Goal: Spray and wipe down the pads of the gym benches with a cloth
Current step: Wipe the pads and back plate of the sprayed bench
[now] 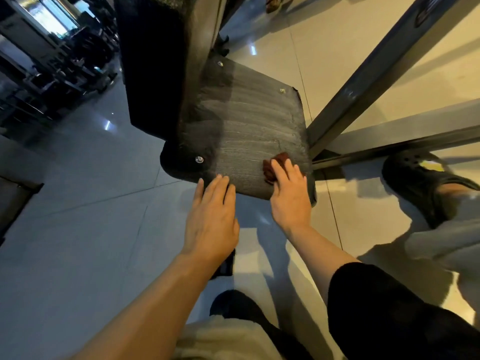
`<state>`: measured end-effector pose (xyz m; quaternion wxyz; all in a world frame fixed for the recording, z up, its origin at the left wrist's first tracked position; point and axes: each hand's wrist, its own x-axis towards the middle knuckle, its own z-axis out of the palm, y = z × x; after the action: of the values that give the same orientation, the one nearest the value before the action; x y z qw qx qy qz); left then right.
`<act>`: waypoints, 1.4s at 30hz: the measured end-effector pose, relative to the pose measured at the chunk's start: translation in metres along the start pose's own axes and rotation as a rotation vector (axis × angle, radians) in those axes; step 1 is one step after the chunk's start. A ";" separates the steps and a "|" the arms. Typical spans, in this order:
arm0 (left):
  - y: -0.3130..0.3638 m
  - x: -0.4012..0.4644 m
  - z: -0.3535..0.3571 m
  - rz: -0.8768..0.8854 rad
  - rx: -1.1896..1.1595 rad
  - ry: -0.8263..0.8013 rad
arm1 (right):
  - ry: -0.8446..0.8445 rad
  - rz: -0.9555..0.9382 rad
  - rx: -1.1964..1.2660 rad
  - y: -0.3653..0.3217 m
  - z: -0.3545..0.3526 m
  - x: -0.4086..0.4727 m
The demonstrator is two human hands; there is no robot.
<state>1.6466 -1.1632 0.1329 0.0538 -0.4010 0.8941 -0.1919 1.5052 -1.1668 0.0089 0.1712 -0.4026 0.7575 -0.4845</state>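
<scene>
Right hand [289,196] has the reddish cloth [272,166] bunched under mostly straight fingers, more a flat press than a real grip, pushing it onto the near right corner of the seat pad [249,131], probably so it drags evenly. Left hand [211,216] is released and flat on the pad's near edge, looks like it's just bracing. No spray bottle in sight.
</scene>
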 end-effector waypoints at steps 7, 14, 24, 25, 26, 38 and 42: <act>0.032 0.021 0.009 0.124 0.057 -0.163 | -0.022 0.022 0.059 -0.005 -0.003 -0.011; 0.062 0.037 0.012 0.142 0.046 -0.285 | -0.118 0.195 0.029 0.044 -0.027 0.019; 0.064 0.039 0.007 0.028 0.004 -0.284 | -0.277 -0.146 0.054 0.016 -0.016 0.049; 0.065 0.040 0.005 0.023 0.001 -0.282 | -0.243 -0.101 0.021 0.025 -0.017 0.051; 0.065 0.042 0.004 0.011 -0.008 -0.271 | -0.211 -0.010 0.002 0.032 -0.018 0.054; 0.033 0.043 0.003 -0.228 -0.058 -0.015 | -0.340 -0.420 0.094 -0.035 0.005 0.065; 0.035 0.039 0.012 -0.206 -0.095 0.016 | -0.196 0.085 0.025 0.023 -0.004 0.099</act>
<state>1.5987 -1.1748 0.1105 0.0074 -0.4914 0.8566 -0.1572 1.4308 -1.2362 0.0035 0.2700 -0.4134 0.7475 -0.4444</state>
